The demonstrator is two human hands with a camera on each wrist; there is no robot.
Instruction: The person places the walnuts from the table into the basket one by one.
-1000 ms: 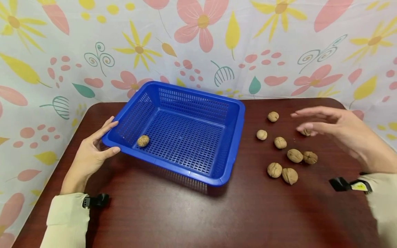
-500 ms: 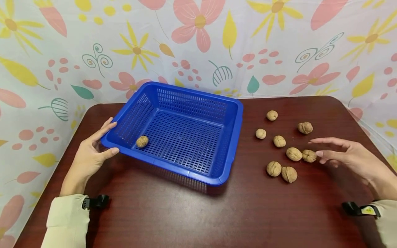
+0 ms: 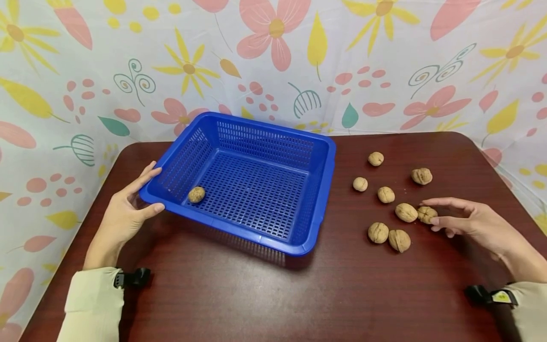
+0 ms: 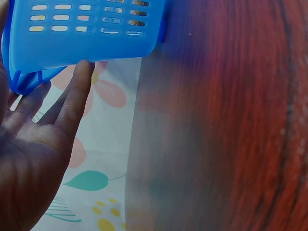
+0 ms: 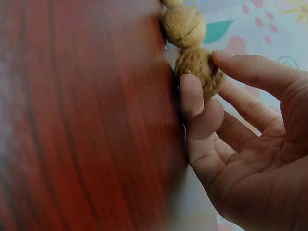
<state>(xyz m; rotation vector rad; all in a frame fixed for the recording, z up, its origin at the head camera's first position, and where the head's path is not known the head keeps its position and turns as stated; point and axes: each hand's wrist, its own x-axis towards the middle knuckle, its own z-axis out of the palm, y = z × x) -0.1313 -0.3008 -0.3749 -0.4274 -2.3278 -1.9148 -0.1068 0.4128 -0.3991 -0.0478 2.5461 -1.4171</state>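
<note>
My left hand (image 3: 124, 216) holds the left front corner of a blue plastic basket (image 3: 252, 242), thumb along the near rim and fingers on the left side. Fingers of this hand (image 4: 41, 130) show against the basket's rim and wall (image 4: 86, 43) in the left wrist view. One walnut (image 3: 196, 194) lies inside at the basket's left front. On the right, my right hand (image 3: 483, 228) pinches a brown walnut (image 3: 427, 214) on the table; the right wrist view has fingertips on either side of this walnut (image 5: 195, 67). A paler walnut (image 3: 406, 213) sits right beside it.
Several other walnuts lie around on the dark red-brown table (image 3: 213, 299), including a pair, one of them a walnut (image 3: 378, 233) nearer me, and one walnut (image 3: 421, 176) farther back. A floral cloth (image 3: 273, 85) hangs behind the table.
My right hand has come down from above the back right walnut to the brown walnut, and its fingers have closed in around it. The left hand and basket stay in place.
</note>
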